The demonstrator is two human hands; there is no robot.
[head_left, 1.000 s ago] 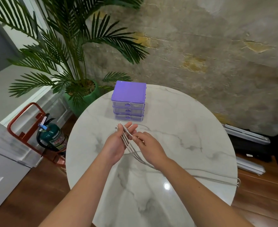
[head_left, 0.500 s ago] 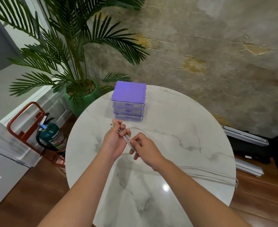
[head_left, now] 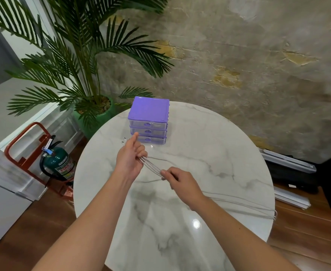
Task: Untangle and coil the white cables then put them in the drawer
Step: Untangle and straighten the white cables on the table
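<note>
Several strands of white cable [head_left: 153, 166] stretch between my two hands above a round marble table [head_left: 209, 145]. My left hand [head_left: 130, 160] grips the strands near their plug ends, which stick out past its thumb toward the left. My right hand [head_left: 177, 179] pinches the same strands a short way down. Behind my right wrist the cables trail across the table to its right edge, where they loop over. A small purple drawer unit [head_left: 148, 119] with three shut clear drawers stands at the table's far side, just beyond my left hand.
A potted palm in a green pot [head_left: 94, 116] stands behind the table at left. A green fire extinguisher [head_left: 60, 163] in a red stand sits on the wooden floor. Black and white items [head_left: 289, 173] lie on the floor at right.
My right hand has slid down the cables, away from my left hand, and the strands between them have drawn straight. My left hand has closed tighter round the plug ends.
</note>
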